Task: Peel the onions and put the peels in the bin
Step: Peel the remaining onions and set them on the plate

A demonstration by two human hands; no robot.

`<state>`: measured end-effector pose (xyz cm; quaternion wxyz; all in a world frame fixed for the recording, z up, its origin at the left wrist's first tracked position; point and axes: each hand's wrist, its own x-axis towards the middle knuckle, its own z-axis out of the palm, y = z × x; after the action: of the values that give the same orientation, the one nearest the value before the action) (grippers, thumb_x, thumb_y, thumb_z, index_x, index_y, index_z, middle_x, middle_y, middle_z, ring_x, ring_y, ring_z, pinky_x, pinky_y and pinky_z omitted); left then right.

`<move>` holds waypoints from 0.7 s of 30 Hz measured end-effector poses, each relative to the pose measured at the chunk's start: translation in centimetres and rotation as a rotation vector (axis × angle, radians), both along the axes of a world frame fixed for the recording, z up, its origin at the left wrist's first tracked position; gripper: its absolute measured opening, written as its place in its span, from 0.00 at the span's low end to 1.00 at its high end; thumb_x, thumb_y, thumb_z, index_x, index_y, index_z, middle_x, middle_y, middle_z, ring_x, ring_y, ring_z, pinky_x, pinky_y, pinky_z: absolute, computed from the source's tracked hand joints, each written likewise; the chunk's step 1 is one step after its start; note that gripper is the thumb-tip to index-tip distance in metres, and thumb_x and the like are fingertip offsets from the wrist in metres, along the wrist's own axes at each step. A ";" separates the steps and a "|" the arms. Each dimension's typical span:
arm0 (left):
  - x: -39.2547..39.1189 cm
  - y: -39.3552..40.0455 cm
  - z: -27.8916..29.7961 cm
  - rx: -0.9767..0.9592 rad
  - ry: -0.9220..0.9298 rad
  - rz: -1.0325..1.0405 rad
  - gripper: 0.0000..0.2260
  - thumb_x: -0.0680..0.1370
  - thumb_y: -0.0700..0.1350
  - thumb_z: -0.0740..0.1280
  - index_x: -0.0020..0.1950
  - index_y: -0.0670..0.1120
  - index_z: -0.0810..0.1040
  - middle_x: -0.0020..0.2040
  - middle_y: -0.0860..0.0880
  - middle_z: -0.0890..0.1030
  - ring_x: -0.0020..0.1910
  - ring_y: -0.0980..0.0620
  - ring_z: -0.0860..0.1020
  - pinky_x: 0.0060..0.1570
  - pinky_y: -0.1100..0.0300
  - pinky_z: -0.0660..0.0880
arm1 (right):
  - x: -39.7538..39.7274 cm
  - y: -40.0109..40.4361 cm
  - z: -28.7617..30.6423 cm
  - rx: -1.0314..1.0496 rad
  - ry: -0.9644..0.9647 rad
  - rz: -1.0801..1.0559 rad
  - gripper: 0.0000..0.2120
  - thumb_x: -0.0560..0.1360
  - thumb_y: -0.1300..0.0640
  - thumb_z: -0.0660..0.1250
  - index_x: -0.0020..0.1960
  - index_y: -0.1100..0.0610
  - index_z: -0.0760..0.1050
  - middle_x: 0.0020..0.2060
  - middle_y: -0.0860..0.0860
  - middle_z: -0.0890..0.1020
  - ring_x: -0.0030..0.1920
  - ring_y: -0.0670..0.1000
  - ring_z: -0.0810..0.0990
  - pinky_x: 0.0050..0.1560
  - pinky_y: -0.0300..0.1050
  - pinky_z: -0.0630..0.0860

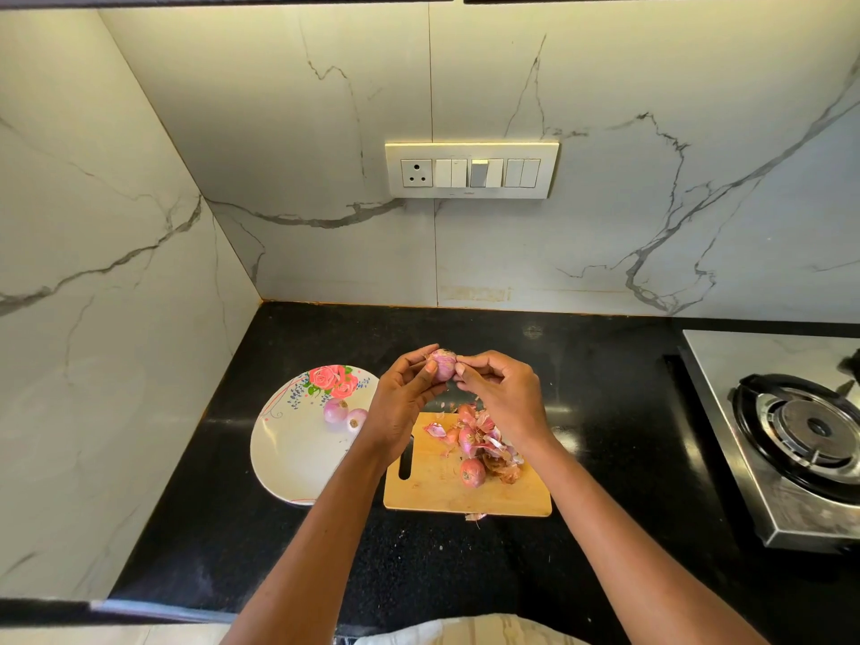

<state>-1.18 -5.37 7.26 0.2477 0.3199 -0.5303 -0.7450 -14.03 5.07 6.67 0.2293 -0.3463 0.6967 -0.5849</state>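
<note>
Onion (443, 364) held up in left hand (404, 402), right hand (505, 398) pinching its skin, two peeled onions (344, 414) on flowered plate (288, 453), peels (488, 446) piled on wooden board (446, 493)

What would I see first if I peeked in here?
Two hands, left hand and right hand, pinch a small pink onion over the black counter. Below lie peels on a wooden board, beside a flowery plate holding two onions.
</note>
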 end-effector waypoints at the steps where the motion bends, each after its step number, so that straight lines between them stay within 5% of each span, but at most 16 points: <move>1: 0.1 0.0 0.0 0.007 0.005 0.003 0.12 0.82 0.42 0.65 0.65 0.48 0.77 0.62 0.45 0.82 0.62 0.47 0.82 0.63 0.55 0.79 | 0.1 0.0 0.0 0.007 0.008 -0.004 0.09 0.77 0.58 0.74 0.56 0.57 0.85 0.47 0.49 0.87 0.46 0.45 0.87 0.51 0.50 0.85; 13: 0.0 0.1 -0.3 0.034 0.004 0.002 0.14 0.82 0.42 0.64 0.67 0.46 0.77 0.63 0.44 0.82 0.62 0.45 0.81 0.64 0.53 0.78 | 0.1 0.1 0.1 0.012 -0.054 -0.014 0.09 0.78 0.57 0.72 0.57 0.57 0.83 0.49 0.48 0.87 0.48 0.46 0.87 0.53 0.50 0.84; 21: -0.2 0.3 -0.3 0.004 -0.005 0.017 0.13 0.81 0.42 0.66 0.66 0.47 0.77 0.62 0.44 0.82 0.63 0.47 0.81 0.68 0.49 0.75 | 0.6 0.0 0.4 -0.013 0.108 -0.094 0.12 0.74 0.59 0.76 0.56 0.56 0.80 0.46 0.44 0.86 0.48 0.38 0.84 0.48 0.30 0.78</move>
<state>-1.42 -5.09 6.98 0.2519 0.3267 -0.5265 -0.7433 -13.46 5.12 7.07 0.1615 -0.3456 0.7197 -0.5801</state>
